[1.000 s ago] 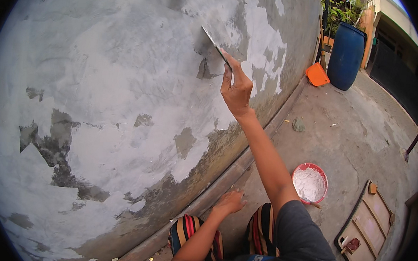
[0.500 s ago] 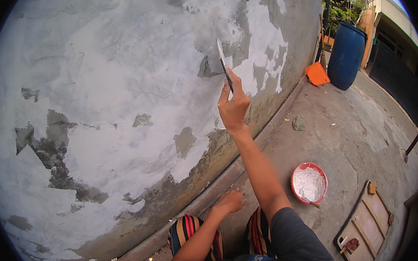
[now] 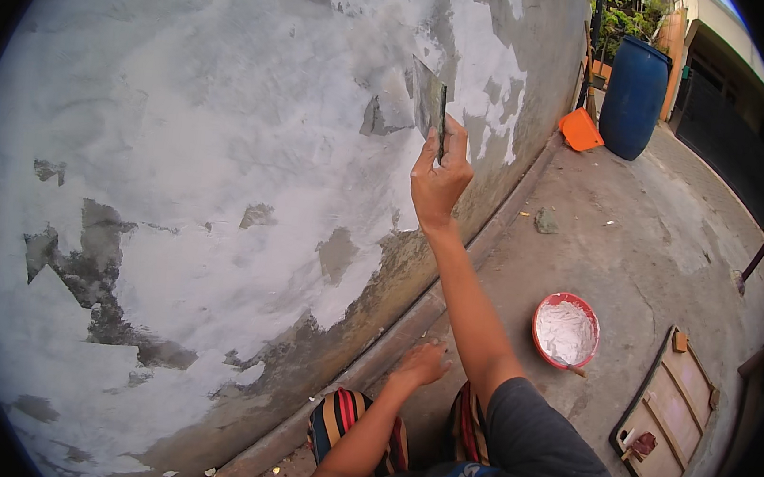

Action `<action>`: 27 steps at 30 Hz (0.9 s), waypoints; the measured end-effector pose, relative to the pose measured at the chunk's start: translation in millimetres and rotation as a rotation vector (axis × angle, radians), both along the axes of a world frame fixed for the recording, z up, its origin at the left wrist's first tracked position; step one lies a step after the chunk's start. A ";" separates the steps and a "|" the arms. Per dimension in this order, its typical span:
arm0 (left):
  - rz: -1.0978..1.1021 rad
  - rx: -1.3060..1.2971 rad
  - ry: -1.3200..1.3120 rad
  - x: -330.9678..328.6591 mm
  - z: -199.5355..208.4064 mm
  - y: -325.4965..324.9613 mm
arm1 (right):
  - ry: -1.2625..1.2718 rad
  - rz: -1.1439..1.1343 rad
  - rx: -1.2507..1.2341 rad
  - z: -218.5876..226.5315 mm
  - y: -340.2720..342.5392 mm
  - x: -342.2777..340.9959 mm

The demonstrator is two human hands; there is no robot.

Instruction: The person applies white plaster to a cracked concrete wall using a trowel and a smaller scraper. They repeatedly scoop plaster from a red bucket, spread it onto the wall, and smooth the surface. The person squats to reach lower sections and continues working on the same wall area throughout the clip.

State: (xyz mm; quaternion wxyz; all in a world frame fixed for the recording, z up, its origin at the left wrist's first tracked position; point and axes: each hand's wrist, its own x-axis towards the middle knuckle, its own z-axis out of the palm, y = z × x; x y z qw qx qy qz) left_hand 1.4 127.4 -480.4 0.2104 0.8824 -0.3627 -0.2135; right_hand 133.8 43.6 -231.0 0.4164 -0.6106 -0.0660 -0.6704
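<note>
My right hand (image 3: 440, 182) is raised to the wall and closed on the dark back edge of a putty knife (image 3: 428, 104). Its flat, wide blade points up and left, close to the wall; whether it touches, I cannot tell. The grey wall (image 3: 229, 139) is largely coated with white putty, with bare dark patches at lower left and beside the blade. Low near the wall's base, my left hand (image 3: 422, 363) hangs over my knees, fingers loosely extended and holding nothing visible. A red bowl (image 3: 566, 331) of white putty stands on the ground to the right, a stick-like handle at its rim.
A framed wooden board (image 3: 669, 418) lies at the lower right, with a small brown-red thing on it. Farther off stand a blue barrel (image 3: 633, 98) and an orange dustpan (image 3: 580, 130). A raised ledge (image 3: 411, 329) runs along the wall's foot.
My right hand has shifted slightly right and turned the putty knife, so its blade now shows broad side instead of edge. My left hand stays about where it was.
</note>
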 end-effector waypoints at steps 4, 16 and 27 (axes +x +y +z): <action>-0.006 0.009 0.019 3.4 -4.2 -1.1 | -0.067 -0.063 -0.121 7.5 14.9 0.5; -0.014 0.027 0.072 -2.0 12.0 -2.6 | 0.032 0.013 0.004 18.4 -1.7 -11.8; -0.012 0.013 0.078 -1.7 8.1 -1.3 | -0.169 0.170 -0.481 -14.6 31.6 -22.9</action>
